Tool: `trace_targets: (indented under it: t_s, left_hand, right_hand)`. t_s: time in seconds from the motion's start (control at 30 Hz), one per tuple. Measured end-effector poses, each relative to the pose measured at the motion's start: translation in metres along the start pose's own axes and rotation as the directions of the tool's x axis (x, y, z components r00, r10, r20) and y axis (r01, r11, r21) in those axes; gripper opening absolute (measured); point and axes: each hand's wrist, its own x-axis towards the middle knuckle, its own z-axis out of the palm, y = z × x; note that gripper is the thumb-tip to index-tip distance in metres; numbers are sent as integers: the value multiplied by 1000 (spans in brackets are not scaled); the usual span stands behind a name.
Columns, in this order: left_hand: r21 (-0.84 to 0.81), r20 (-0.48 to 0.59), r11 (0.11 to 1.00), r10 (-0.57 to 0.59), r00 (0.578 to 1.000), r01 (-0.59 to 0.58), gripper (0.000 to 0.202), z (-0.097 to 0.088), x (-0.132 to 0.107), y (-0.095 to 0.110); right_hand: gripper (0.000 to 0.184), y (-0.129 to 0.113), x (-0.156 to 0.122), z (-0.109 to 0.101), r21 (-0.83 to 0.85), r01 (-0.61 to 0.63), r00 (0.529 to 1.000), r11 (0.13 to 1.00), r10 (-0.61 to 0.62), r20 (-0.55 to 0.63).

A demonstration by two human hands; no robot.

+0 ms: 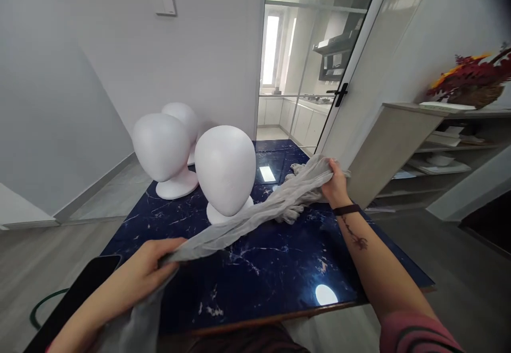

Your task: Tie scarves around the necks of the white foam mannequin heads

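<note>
A long grey sheer cloth (239, 225) stretches across the dark blue marble table (271, 273) between my two hands. My left hand (149, 268) pinches its near end at the table's front left, with loose cloth hanging below the wrist. My right hand (334, 182) grips the far end, held up at the table's right side, above a crumpled pile of the same cloth (293, 212). The stretched cloth passes just in front of the nearest white foam mannequin head (225, 169).
Two more white mannequin heads (163, 150) stand at the table's back left. A black phone (75, 294) lies by my left forearm at the table's front left edge. An open glass door (339, 76) and a shelf unit (439, 145) stand to the right.
</note>
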Motion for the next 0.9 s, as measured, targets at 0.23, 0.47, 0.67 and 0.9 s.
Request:
trace_targets:
  t_s: [0.23,0.47,0.67,0.9]
  left_hand:
    - [621,-202,782,94,975,53,50,47,-13,-77]
    - [617,-202,787,164,965,-5,38,70,-19,-68]
    - [519,-296,838,-11,955,170,26,88,11,-59]
    - [127,174,992,-5,985,-17,9,71,2,7]
  right_hand:
    - [34,16,-12,-22,-779,-166,867,605,466,177]
    - [48,-4,-11,-23,-918,188,975,-350,-43,216]
    - [51,10,-73,15,-499,827,464,-259,-187,866]
    - [50,26,-201,48,-36,900,-32,435,149,988]
